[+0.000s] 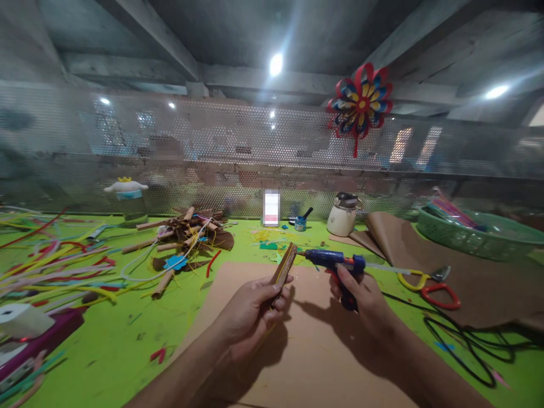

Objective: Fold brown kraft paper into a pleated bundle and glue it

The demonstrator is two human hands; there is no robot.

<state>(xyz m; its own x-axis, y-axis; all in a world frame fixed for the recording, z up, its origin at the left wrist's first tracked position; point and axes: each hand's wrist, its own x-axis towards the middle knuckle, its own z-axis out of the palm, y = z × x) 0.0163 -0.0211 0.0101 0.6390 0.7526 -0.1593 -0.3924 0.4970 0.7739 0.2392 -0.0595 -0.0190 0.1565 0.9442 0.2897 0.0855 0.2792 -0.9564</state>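
Note:
My left hand [255, 311] is closed around a narrow brown strip piece [284, 265] with a yellow edge, held upright and tilted to the right. In my right hand [361, 294] is a blue glue gun [334, 260], gripped by its handle. Its nozzle points left and sits right at the upper end of the strip. Both hands hover over a brown cardboard sheet [306, 345] lying on the green table [110, 334].
Colourful strips [51, 266] and a heap of brown rolled scraps [191, 235] cover the left. Red and yellow scissors [429, 283], brown paper [425, 255], a black cord [467, 340], a green basket [476, 235] and a white jar [342, 215] lie right. A paper pinwheel [360, 103] hangs on mesh.

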